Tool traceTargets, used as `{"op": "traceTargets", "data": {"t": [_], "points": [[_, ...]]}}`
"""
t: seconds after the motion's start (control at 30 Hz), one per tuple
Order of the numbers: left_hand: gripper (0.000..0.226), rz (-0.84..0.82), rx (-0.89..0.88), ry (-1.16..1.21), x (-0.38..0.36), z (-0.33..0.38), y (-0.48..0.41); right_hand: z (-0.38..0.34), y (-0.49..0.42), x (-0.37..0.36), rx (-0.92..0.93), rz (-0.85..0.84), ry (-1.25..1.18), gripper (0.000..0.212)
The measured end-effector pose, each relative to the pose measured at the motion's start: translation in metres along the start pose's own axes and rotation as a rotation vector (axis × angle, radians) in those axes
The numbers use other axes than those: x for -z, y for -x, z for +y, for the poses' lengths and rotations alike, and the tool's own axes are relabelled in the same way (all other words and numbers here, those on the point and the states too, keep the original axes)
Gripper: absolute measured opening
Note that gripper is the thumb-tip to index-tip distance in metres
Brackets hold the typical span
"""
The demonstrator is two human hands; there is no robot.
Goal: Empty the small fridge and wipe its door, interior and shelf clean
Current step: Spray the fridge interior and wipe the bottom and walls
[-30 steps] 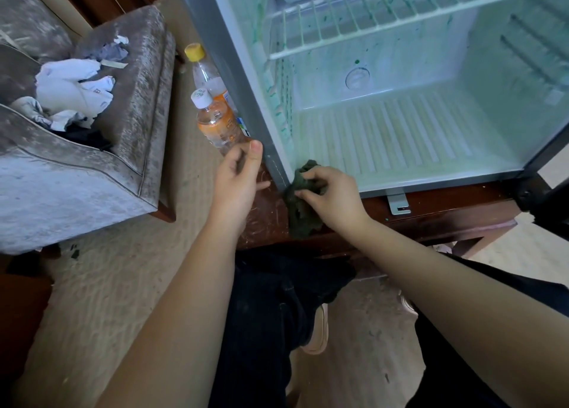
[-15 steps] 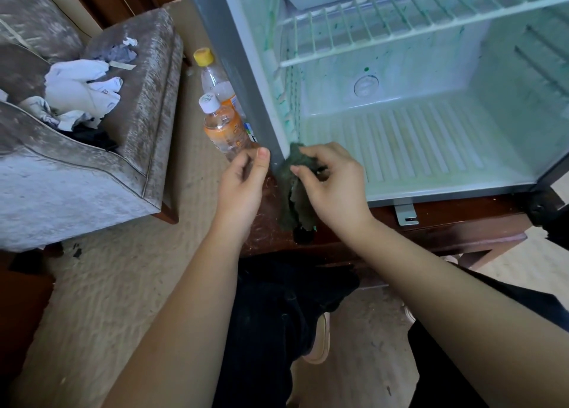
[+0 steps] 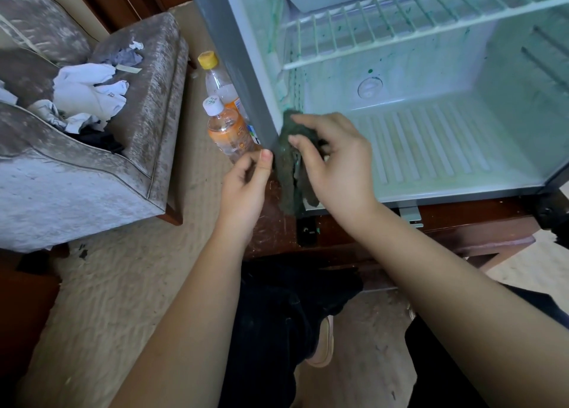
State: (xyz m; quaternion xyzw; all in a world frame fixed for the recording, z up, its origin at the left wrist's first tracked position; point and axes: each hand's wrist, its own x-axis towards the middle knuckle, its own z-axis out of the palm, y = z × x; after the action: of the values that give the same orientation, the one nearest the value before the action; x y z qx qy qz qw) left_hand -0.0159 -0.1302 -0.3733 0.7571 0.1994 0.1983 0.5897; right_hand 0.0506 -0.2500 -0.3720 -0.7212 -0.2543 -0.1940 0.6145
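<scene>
The small fridge point(image 3: 240, 69) stands open, its white interior flecked with green stains and nothing on its ribbed floor. A white wire shelf point(image 3: 415, 19) spans the upper part. My right hand point(image 3: 335, 164) grips a dark green cloth point(image 3: 289, 167) and holds it against the lower left front edge of the fridge. My left hand point(image 3: 246, 186) hovers just left of that edge with loosely curled fingers, holding nothing.
Two bottles of orange drink, one yellow-capped point(image 3: 215, 78) and one white-capped point(image 3: 228, 130), stand on the floor left of the fridge. A grey armchair point(image 3: 92, 167) with crumpled white cloths sits further left. The fridge rests on a dark wooden stand point(image 3: 462, 223).
My right hand has slid the cloth upward along the fridge's left front edge. My left hand stayed beside the edge.
</scene>
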Motion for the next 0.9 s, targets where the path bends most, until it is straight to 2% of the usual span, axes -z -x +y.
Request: {"op": "traceTargets", "data": {"t": [0.17,0.23,0.3,0.4,0.47,0.63,0.73,0.8,0.9], "points": [[0.019,0.001,0.045,-0.001,0.0,0.005,0.0,0.041,0.028,0.008,-0.131,-0.245,0.152,0.02],[0.019,0.023,0.024,0.0,-0.002,0.005,0.002,0.034,0.023,0.008,-0.109,-0.204,0.153,0.021],[0.022,0.104,-0.072,0.022,-0.003,0.009,0.004,0.011,0.007,0.007,-0.043,-0.085,0.083,0.022],[0.027,0.237,-0.259,0.119,-0.008,0.017,0.006,-0.026,-0.025,0.006,0.129,0.094,-0.019,0.023],[0.027,0.283,-0.283,0.172,-0.01,0.019,0.006,-0.034,-0.038,0.002,0.204,0.143,-0.01,0.024],[0.006,0.299,-0.222,0.253,-0.01,0.025,-0.001,0.011,-0.008,0.0,0.13,0.0,0.061,0.027],[0.007,0.309,-0.198,0.251,-0.013,0.026,-0.001,0.03,0.004,0.007,0.087,-0.101,0.126,0.025],[0.007,0.309,-0.195,0.257,-0.014,0.025,-0.001,0.024,0.002,0.009,0.089,-0.096,0.134,0.024],[0.004,0.309,-0.198,0.251,-0.014,0.023,-0.001,-0.006,-0.016,0.01,0.161,0.028,0.083,0.022]]}}
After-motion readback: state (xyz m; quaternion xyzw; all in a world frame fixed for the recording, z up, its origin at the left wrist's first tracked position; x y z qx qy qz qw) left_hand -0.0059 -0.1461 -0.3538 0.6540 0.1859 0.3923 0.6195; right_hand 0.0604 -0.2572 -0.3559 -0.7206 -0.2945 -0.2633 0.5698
